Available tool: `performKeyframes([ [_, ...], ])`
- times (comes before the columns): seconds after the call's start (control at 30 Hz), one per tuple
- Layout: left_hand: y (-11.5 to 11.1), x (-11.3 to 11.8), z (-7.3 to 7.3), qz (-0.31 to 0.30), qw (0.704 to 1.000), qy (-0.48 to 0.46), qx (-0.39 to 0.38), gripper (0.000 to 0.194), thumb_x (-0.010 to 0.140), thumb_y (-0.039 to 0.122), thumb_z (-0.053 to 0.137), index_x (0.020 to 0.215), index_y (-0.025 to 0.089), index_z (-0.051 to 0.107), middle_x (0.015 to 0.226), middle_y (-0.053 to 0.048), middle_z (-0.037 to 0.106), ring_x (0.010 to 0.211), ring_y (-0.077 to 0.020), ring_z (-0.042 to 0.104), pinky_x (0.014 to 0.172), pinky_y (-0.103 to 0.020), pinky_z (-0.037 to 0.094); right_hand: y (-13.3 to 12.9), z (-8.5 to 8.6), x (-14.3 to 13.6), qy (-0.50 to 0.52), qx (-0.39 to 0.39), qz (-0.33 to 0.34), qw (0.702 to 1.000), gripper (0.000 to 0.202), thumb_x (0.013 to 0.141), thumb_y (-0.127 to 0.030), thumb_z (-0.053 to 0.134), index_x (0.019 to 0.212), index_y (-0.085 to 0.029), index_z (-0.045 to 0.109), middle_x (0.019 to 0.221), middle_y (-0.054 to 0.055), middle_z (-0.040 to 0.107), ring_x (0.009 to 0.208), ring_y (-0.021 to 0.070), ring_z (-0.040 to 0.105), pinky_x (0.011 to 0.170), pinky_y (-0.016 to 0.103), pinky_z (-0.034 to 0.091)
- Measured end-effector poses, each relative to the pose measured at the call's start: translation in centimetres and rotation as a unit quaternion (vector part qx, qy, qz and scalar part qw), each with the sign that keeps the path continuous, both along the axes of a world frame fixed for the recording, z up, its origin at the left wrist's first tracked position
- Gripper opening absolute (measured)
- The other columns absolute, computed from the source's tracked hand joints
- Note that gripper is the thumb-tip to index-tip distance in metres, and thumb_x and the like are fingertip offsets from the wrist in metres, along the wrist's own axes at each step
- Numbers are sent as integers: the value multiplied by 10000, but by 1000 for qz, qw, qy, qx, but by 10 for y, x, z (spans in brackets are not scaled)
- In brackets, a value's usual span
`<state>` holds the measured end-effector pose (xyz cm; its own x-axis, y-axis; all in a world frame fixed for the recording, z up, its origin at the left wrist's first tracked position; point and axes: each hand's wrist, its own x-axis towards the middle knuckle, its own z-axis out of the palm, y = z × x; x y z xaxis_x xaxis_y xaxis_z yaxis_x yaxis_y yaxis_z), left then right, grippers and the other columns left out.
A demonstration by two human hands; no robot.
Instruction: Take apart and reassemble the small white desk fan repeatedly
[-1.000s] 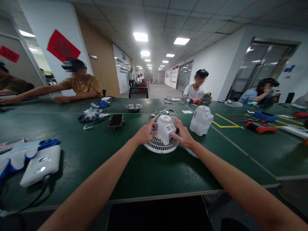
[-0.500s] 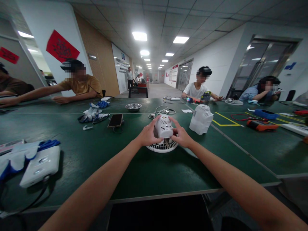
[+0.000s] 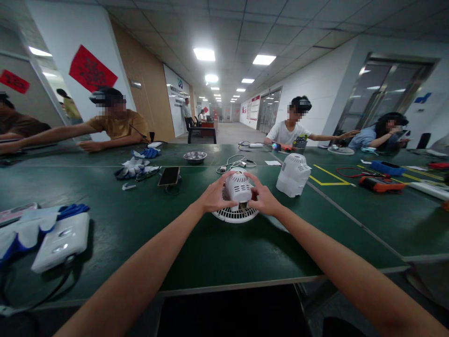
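Both hands are wrapped around the small white fan motor housing [image 3: 238,188], left hand [image 3: 214,197] and right hand [image 3: 262,200] gripping it from either side; it sits on the round fan grille [image 3: 235,215], lying flat mid-table on the green table [image 3: 210,248], near another white housing [image 3: 293,175]

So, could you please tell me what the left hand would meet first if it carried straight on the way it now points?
The left hand points right and away, already against the white fan motor housing. Past that, probably the right hand; depth is unclear.
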<state>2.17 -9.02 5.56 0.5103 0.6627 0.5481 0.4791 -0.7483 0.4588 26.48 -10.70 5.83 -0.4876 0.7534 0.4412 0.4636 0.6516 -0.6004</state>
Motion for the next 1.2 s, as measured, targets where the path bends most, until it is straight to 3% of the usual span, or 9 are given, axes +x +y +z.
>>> performKeyframes([
  [0.17, 7, -1, -10, 12, 1000, 9, 17, 1140, 650, 599, 758, 1547, 252, 145, 1524, -179, 359, 1289, -387, 482, 1053, -513, 394, 1, -3, 0, -20, 18, -2, 1000, 1013, 735, -300, 701, 1545, -269, 94, 1069, 61, 680, 792, 222, 660, 800, 397, 522],
  [0.3, 10, 2, -16, 48, 998, 9, 33, 1083, 695, 605, 725, 1549, 266, 153, 1485, -169, 417, 1175, -353, 574, 1009, -500, 431, 4, -9, -2, -9, 76, -44, 996, 1100, 690, -466, 772, 1549, -260, 116, 1464, 144, 435, 1222, 352, 541, 1034, 521, 408],
  [0.4, 10, 3, -16, 57, 998, -3, 33, 1020, 734, 566, 707, 1547, 278, 161, 1445, -149, 470, 1092, -314, 618, 977, -475, 455, 8, -11, -1, 3, 91, -58, 994, 1070, 706, -444, 756, 1548, -254, 125, 1537, 136, 334, 1311, 366, 456, 1082, 540, 359],
  [0.53, 14, 1, -18, 97, 995, -12, 28, 831, 821, 473, 639, 1525, 267, 248, 1266, -106, 613, 1109, -293, 601, 1003, -481, 419, 14, -13, 4, 6, 87, -86, 992, 975, 721, -291, 686, 1543, -247, 163, 1491, 130, 403, 1221, 344, 525, 1050, 527, 395],
  [0.63, 25, -5, -26, 161, 987, -17, 15, 656, 872, 466, 560, 1461, 234, 389, 1251, -116, 619, 1176, -298, 554, 1018, -497, 386, 21, -15, 9, 17, 56, -127, 990, 896, 739, -233, 617, 1534, -246, 204, 1358, 127, 535, 1045, 292, 612, 969, 502, 457],
  [0.8, 48, -23, -45, 247, 964, -41, -86, 539, 930, 530, 400, 1289, 169, 575, 1250, -160, 629, 1152, -291, 574, 973, -444, 405, 26, -19, 13, 21, 14, -121, 992, 938, 719, -348, 730, 1513, -254, 242, 1271, 113, 594, 1055, 296, 621, 974, 511, 453],
  [0.93, 57, -31, -52, 256, 953, -50, -155, 544, 922, 578, 359, 1131, 184, 670, 1125, -143, 702, 1034, -292, 639, 877, -386, 436, 24, -19, 13, 31, 15, -101, 994, 978, 670, -417, 799, 1484, -250, 284, 1263, 108, 602, 1104, 303, 612, 980, 498, 458],
  [1.07, 56, -31, -52, 268, 945, -76, -171, 574, 887, 636, 370, 812, 186, 717, 836, -128, 730, 816, -297, 661, 744, -371, 434, 24, -18, 13, 38, 16, -118, 992, 1000, 643, -453, 819, 1472, -232, 306, 1100, 92, 661, 941, 281, 660, 904, 501, 502],
  [1.2, 54, -32, -47, 243, 928, -201, -200, 619, 844, 680, 402, 648, 167, 687, 662, -108, 685, 708, -271, 639, 693, -358, 431, 27, -19, 15, 97, -10, -117, 988, 1003, 624, -446, 829, 1463, -247, 316, 1001, 74, 688, 832, 263, 672, 845, 494, 531],
])
